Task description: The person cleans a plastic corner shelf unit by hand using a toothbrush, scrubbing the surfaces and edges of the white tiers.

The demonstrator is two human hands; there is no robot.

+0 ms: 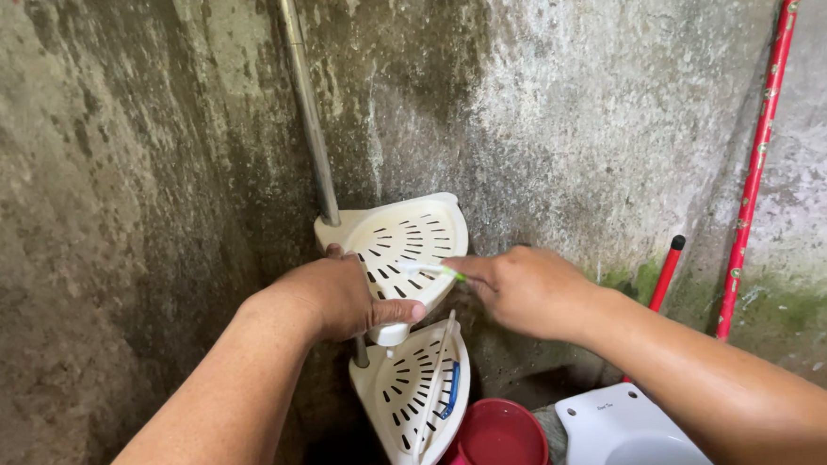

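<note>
A white slotted corner shelf (427,224) is mounted on a metal pole (308,106) in the corner of a stained concrete wall. My left hand (337,298) grips the front edge of this upper shelf, thumb underneath. My right hand (525,288) holds a thin toothbrush (425,268) with a green handle, its head lying on the shelf surface. Below hangs a second white slotted shelf (394,394) holding another toothbrush (435,382) and a small blue item (452,391).
A red bucket (500,445) stands on the floor beneath the shelves, next to a white toilet tank (612,430). Two red sticks, one long (758,148) and one short (666,276), lean against the mossy wall at right.
</note>
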